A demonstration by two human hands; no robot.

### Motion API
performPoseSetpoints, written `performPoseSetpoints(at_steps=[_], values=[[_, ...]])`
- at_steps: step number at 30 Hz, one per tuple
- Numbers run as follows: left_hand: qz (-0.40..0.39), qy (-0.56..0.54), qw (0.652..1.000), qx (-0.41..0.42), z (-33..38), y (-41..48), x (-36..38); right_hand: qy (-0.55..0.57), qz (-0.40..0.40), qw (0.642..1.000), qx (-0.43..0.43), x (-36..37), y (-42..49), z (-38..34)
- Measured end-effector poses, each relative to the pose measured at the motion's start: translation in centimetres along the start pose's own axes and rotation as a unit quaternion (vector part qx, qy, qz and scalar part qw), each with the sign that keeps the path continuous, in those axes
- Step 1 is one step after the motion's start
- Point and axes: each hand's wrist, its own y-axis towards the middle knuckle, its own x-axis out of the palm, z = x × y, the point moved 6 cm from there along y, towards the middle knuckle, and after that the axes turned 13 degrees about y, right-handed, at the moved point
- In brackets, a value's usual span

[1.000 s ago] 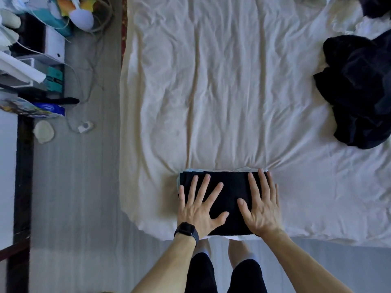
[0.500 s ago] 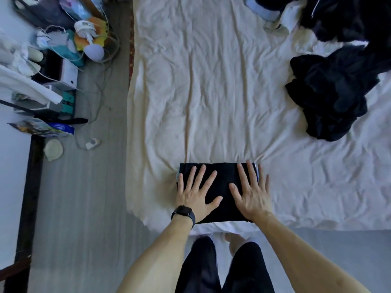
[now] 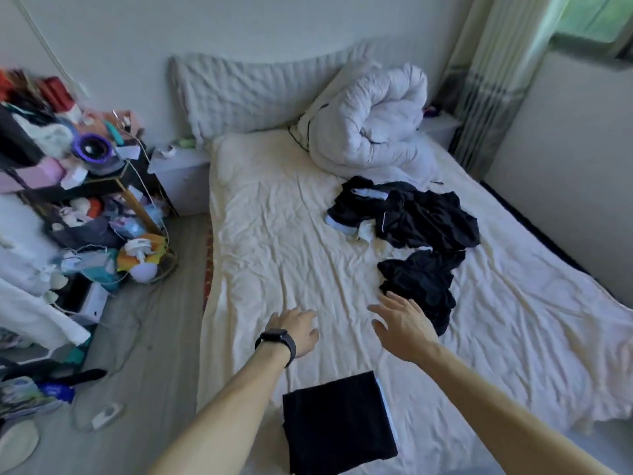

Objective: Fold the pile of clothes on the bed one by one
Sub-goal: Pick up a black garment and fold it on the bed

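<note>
A folded black garment (image 3: pixel 337 423) lies flat near the bed's front edge, with nothing touching it. A pile of crumpled dark clothes (image 3: pixel 416 234) with light-blue cuffs lies on the cream sheet (image 3: pixel 274 252) at mid-right. My right hand (image 3: pixel 402 323) hovers over the sheet with fingers spread, just short of the nearest black piece of the pile (image 3: pixel 423 286). My left hand (image 3: pixel 298 329), with a black watch on the wrist, hangs above the sheet with relaxed fingers and holds nothing.
A rolled white duvet (image 3: pixel 373 121) and a pillow (image 3: pixel 239 94) sit at the head of the bed. A cluttered shelf rack (image 3: pixel 85 186) and loose items crowd the floor on the left. A wall (image 3: pixel 565 166) and curtain (image 3: pixel 493 80) border the right side.
Both hands have lifted off the folded black garment and moved forward over the sheet toward the pile. The view has tilted up from the bed's edge to the whole bed.
</note>
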Motion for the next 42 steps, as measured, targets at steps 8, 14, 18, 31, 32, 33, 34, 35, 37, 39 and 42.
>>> performPoseSetpoints(at_steps=[8,14,18,31,32,33,34,35,37,39,42], values=[[0.229,0.016,0.973,0.022,-2.4,-4.7,-17.7,0.009,0.277,0.957,-0.088,-16.3,-4.5,-7.6],[0.366,0.024,0.930,0.033,-2.8,-12.3,-26.2,0.025,0.363,0.924,-0.119,-23.3,-11.0,-11.8],[0.426,0.024,0.904,0.029,-3.5,-18.2,-28.8,0.025,0.419,0.894,-0.157,-26.2,-15.5,-14.6],[0.433,0.020,0.899,-0.060,-9.6,-31.6,-26.3,0.014,0.418,0.881,-0.221,-22.9,-20.5,-22.1],[0.431,0.017,0.899,-0.071,-10.8,-32.6,-25.6,0.019,0.415,0.881,-0.228,-22.0,-20.5,-22.9],[0.431,0.017,0.898,-0.082,-12.0,-33.6,-25.0,0.026,0.417,0.878,-0.234,-21.2,-20.6,-23.9],[0.434,0.019,0.896,-0.091,-13.3,-34.6,-24.5,0.034,0.420,0.876,-0.235,-20.4,-20.7,-24.9],[0.440,0.024,0.893,-0.098,-14.6,-35.6,-24.1,0.039,0.420,0.875,-0.236,-19.6,-20.7,-25.9],[0.441,0.033,0.890,-0.112,-17.3,-37.3,-22.8,0.045,0.408,0.879,-0.242,-17.7,-20.5,-28.1],[0.427,0.042,0.894,-0.128,-20.1,-38.5,-21.1,0.046,0.391,0.884,-0.250,-15.5,-19.9,-30.5],[0.406,0.048,0.900,-0.150,-24.9,-39.6,-18.5,0.048,0.373,0.890,-0.258,-12.0,-18.3,-34.5]])
